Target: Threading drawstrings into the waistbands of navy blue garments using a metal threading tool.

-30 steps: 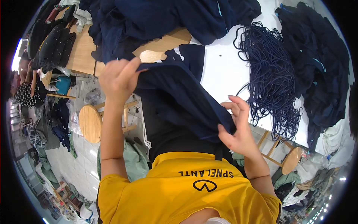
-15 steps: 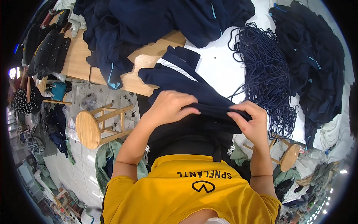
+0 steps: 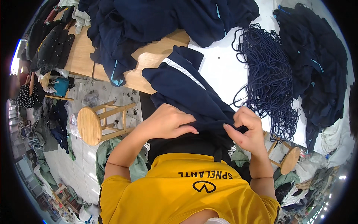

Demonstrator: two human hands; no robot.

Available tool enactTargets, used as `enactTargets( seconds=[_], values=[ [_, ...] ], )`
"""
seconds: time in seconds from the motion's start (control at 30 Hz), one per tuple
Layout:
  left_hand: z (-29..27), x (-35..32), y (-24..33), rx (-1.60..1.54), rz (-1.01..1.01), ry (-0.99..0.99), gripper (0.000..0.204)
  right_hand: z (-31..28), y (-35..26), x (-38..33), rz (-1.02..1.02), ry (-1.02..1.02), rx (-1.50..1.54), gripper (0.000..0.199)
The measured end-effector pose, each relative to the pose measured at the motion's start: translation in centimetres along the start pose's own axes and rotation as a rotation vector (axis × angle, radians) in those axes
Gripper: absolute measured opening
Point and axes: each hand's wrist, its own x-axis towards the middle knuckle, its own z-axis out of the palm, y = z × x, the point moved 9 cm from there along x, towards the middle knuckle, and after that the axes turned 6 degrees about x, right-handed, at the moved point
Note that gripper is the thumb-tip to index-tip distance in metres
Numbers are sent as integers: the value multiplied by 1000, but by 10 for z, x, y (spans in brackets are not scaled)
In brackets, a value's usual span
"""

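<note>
A navy garment [image 3: 182,89] with a white stripe [image 3: 185,73] stretches from the tabletop [image 3: 214,69] toward the person's lap, its near edge bunched. The right hand [image 3: 249,130] pinches that edge; the left hand [image 3: 167,121] touches it, thumb and forefinger slightly parted, its grip unclear. Tangled cord [image 3: 266,74] lies rightward.

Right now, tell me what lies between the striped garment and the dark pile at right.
In the head view, cords lie between the striped garment and the dark pile, with white tabletop on the garment's side.
</note>
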Motion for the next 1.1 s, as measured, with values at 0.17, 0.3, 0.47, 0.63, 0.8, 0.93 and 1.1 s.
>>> enactTargets(
  seconds=[0.17,0.3,0.47,0.63,0.8,0.93,1.1],
  values=[
    [10,12,15,53,55,120,20,29,-27,11,-96,-208,-38,33],
    [15,11,21,166,42,323,21,57,-40,16,-147,-307,-94,78],
    [-28,-16,31,316,122,634,24,30,-45,34,-294,-42,-198,107],
    [-113,-75,36,890,-9,814,15,-16,24,24,-59,273,-751,96],
    [-149,-81,29,982,-58,1033,23,25,35,14,55,217,-572,77],
    [-148,-85,13,928,-178,1153,17,31,68,7,105,237,-508,65],
    [-159,-108,-33,727,-402,1367,13,91,103,-16,276,-12,-295,83]
  ],
)
